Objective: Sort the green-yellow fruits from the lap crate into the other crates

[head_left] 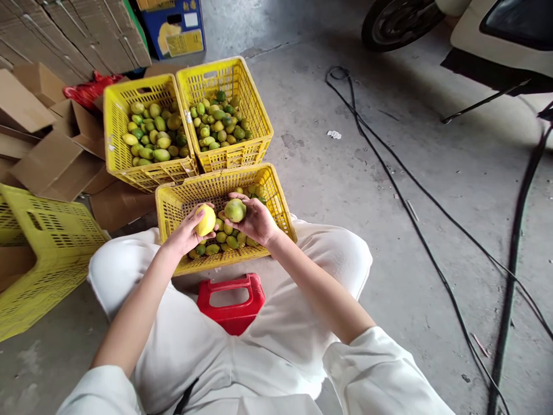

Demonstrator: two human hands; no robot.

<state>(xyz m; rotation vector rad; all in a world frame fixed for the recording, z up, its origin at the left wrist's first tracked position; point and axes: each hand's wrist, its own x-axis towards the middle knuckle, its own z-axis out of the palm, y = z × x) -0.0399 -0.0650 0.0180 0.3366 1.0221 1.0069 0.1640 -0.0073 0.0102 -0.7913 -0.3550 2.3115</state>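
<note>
My left hand (pixel 189 231) is closed around a yellow lemon (pixel 206 219). Beside it, my right hand (pixel 259 221) holds a greener lemon (pixel 235 210) in its curled fingers. Both hands are above the near yellow crate (pixel 173 203), which stands between my knees. Several green and yellowish lemons (pixel 232 241) lie inside that crate, partly hidden by my hands. Beyond it stand two more yellow crates, the left crate (pixel 118 158) and the right crate (pixel 258 102), each holding several green to yellow lemons.
A red plastic stool (pixel 235 314) is under me. Another yellow crate (pixel 56 222) and opened cardboard boxes (pixel 54 164) lie to the left. Black cables (pixel 408 213) cross the concrete floor at right, near a parked scooter (pixel 488 57). A blue box (pixel 175 29) stands behind.
</note>
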